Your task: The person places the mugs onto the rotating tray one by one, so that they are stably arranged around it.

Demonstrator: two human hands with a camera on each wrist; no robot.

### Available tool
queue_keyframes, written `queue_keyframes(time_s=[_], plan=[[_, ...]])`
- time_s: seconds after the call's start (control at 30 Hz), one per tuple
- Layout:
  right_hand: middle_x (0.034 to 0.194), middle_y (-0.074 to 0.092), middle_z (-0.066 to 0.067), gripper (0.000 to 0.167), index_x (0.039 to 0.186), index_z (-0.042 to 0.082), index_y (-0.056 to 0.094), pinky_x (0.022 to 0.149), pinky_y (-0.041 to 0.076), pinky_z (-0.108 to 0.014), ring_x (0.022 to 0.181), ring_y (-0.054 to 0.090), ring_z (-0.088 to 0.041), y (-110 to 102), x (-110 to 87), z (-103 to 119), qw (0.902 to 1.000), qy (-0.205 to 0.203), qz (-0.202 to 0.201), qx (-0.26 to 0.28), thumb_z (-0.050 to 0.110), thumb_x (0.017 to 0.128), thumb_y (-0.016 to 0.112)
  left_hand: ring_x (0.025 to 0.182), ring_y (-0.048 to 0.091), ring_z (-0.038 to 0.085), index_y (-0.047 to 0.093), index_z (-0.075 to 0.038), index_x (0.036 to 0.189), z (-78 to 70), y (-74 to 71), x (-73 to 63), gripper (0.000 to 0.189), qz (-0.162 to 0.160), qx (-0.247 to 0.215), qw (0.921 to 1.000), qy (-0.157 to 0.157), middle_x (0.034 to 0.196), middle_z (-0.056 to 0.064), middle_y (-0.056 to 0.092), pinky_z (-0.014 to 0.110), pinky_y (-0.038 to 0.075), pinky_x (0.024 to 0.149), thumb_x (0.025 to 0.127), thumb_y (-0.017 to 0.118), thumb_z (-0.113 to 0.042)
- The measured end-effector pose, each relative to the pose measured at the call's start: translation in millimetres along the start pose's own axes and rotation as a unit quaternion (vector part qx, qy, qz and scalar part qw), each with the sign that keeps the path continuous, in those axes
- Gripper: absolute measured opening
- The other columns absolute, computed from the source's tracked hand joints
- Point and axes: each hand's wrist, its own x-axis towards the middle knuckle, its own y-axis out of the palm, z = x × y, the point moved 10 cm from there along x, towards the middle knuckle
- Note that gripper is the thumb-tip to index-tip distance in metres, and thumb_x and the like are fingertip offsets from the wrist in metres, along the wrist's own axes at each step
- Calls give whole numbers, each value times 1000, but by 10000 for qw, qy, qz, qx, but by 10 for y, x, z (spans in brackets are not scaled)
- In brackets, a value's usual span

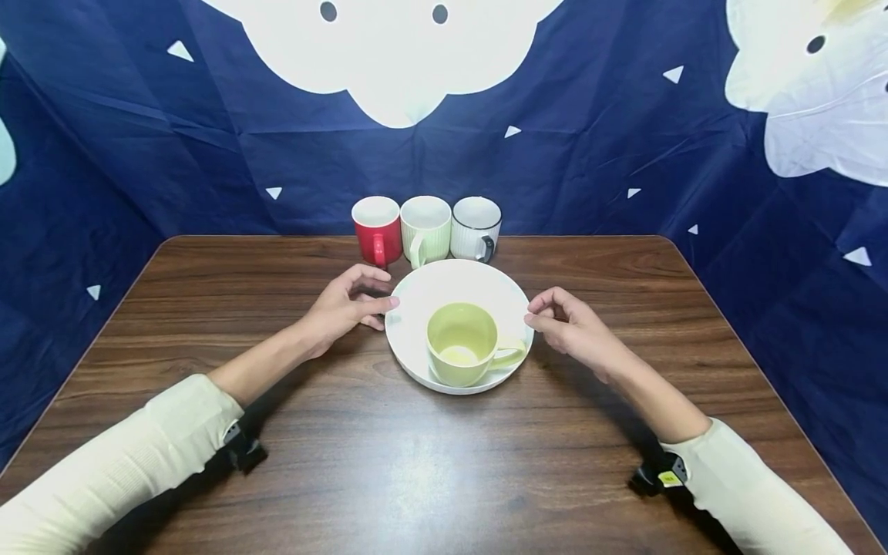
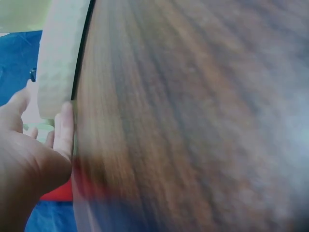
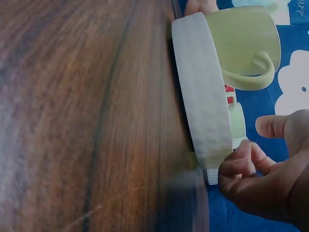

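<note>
A round white plate (image 1: 423, 297) with a raised rim lies on the table, and a wide yellow-green cup (image 1: 461, 347) stands upright on it, handle towards the right. At the plate's left rim is my left hand (image 1: 347, 304), its thumb tip just over the edge and its fingers loosely spread outside. On the opposite side my right hand (image 1: 572, 327) has its bent fingertips right at the rim. The right wrist view shows that thumb (image 3: 273, 126) raised apart from the plate. Both hands look relaxed, without a firm grip.
Behind the plate stand a red mug (image 1: 378, 231), a pale green ribbed mug (image 1: 426, 231) and a white mug (image 1: 476, 227) with a dark handle, side by side. A blue cloth (image 1: 208, 169) with white shapes hangs round the brown wooden table (image 1: 333, 478).
</note>
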Motion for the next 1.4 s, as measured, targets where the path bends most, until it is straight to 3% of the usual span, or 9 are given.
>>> queue_keyframes(time_s=[0.13, 0.23, 0.37, 0.53, 0.77, 0.97, 1.1, 1.23, 1.4], plan=[[108, 59, -5, 37, 137, -3, 55, 68, 52, -25, 90, 59, -18, -11, -4, -6, 9998, 4, -138, -175, 15, 109, 72, 88, 74, 12, 48, 4, 144, -60, -69, 38, 53, -361, -118, 9992, 83, 123, 12, 59, 31, 70, 77, 105, 80, -13], [110, 59, -8, 42, 141, -3, 53, 69, 56, -26, 94, 61, -21, -8, -9, -23, 9996, 28, -214, -153, 14, 108, 73, 84, 73, 12, 49, -3, 133, -80, -119, 77, 43, -601, -184, 9980, 78, 116, 9, 56, 29, 69, 74, 106, 79, -16], [120, 56, -13, 46, 145, -2, 50, 73, 59, -28, 100, 60, -22, 19, -8, -64, 9995, 89, -210, -215, 14, 108, 73, 81, 71, 12, 45, -14, 127, -98, -182, 129, 42, -925, -207, 9955, 30, 115, 8, 53, 28, 69, 72, 106, 80, -24], [139, 50, -22, 53, 151, -1, 42, 83, 65, -33, 118, 57, -26, 86, 2, -116, 9996, 204, -55, -176, 15, 110, 71, 80, 70, 12, 38, -14, 135, -127, -242, 188, 52, -1181, -308, 9925, -25, 122, 6, 51, 26, 67, 70, 107, 79, -31], [149, 47, -29, 60, 157, -3, 36, 92, 68, -33, 125, 62, -33, 126, 17, -132, 9998, 216, 2, 13, 11, 110, 70, 77, 69, 10, 48, -15, 133, -123, -261, 309, 40, -1177, -558, 9914, -106, 125, 15, 63, 23, 64, 65, 110, 75, -35], [157, 45, -32, 67, 164, -4, 31, 97, 67, -32, 137, 60, -41, 134, 20, -145, 9997, 227, -26, 57, 9, 110, 69, 75, 68, 9, 52, -11, 135, -74, -264, 369, 42, -1133, -466, 9920, -303, 123, 10, 60, 21, 59, 62, 112, 70, -42], [159, 44, -33, 73, 168, -2, 27, 97, 66, -28, 137, 60, -40, 137, 7, -161, 9997, 228, -44, 89, 6, 109, 69, 75, 65, 10, 54, -11, 137, -50, -261, 411, 42, -1030, -388, 9930, -416, 120, 6, 55, 21, 56, 61, 115, 63, -47], [159, 43, -32, 72, 168, -2, 28, 94, 66, -25, 131, 59, -35, 147, -9, -164, 9998, 180, -21, 103, 3, 109, 68, 74, 62, 10, 57, -17, 126, -26, -260, 448, 34, -980, -424, 9930, -495, 116, 3, 55, 21, 53, 60, 117, 59, -50], [159, 46, -31, 68, 167, -1, 33, 91, 65, -24, 127, 59, -32, 154, -15, -161, 9999, 144, -13, 88, 3, 109, 68, 69, 60, 9, 59, -16, 114, -30, -260, 493, 32, -933, -580, 9932, -371, 108, 0, 66, 20, 51, 57, 118, 57, -48]])
